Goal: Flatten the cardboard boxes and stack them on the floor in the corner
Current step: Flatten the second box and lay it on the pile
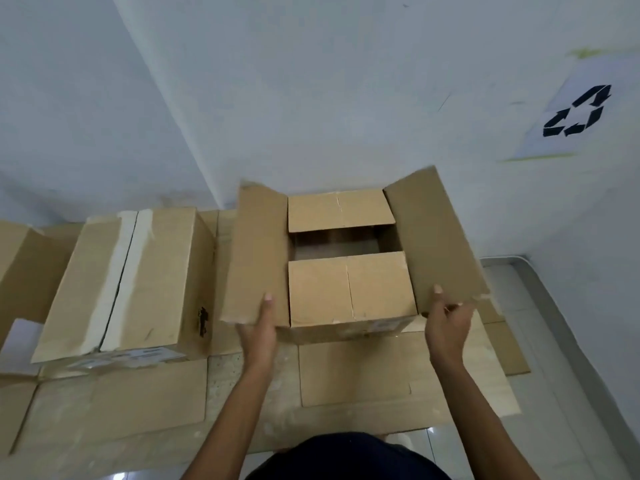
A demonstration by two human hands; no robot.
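A brown cardboard box (349,289) stands in front of me on flattened cardboard (145,400) spread over the floor. Its two long flaps stand out to the sides and its two short flaps lie folded inward, leaving a gap in the middle. My left hand (259,327) grips the near corner of the left flap, thumb on top. My right hand (446,320) holds the near edge of the right flap, thumb up against its inner face. A second box (131,282), taped shut with pale tape, lies to the left.
White walls meet in a corner behind the boxes. A sheet with a black recycling sign (578,112) is taped on the right wall. Bare grey tiled floor (561,393) shows at the right. Another cardboard piece (20,265) sits at the far left.
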